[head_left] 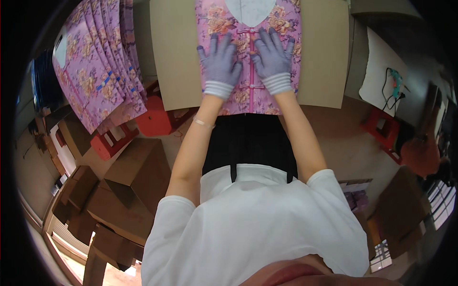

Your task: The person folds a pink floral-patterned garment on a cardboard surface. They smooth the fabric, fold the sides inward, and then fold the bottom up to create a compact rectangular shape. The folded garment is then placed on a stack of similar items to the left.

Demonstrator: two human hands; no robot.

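Tan cardboard tabletop (324,57) lies under both hands; on it, the pink floral sleeveless garment (248,95) is flat and buttoned. Left hand (219,64) and right hand (274,59), gloved, spread wide, smoothing; folding looks undone.

Garment (248,90) under the hands: pink-purple with peach and tan flowers, bright pink strip down the front; the stack of garments (98,71) at left carries the same print. Gloves (220,64) pale lilac, white striped cuffs. Counter (324,62) plain tan; stools (155,117) red; boxes (136,174) brown.
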